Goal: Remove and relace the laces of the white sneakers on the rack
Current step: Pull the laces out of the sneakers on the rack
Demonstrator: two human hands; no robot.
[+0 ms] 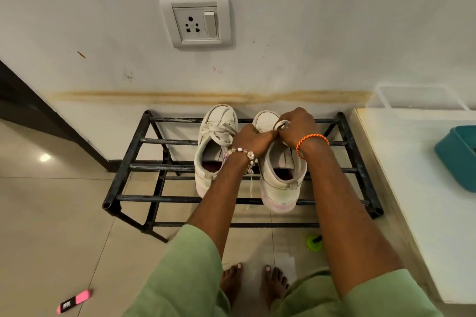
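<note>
Two white sneakers stand side by side on the top bars of a black metal rack [159, 167] at the centre of the frame, toes toward the wall. The left sneaker [215, 147] is laced. Both hands meet over the right sneaker [279, 177] — the right hand [298, 126] curls tight around a bunched lace [282, 125], its grip closed on it; the left hand [253, 137], beaded bracelet at the wrist, pinches at the same spot, though what its fingertips hold is hidden. A loose lace end [251, 188] hangs between the shoes. A wall socket [197, 22] sits at upper centre, a pale table [422, 188] at right, a teal tub [458, 157] on it — bare feet on the tiled floor below.
</note>
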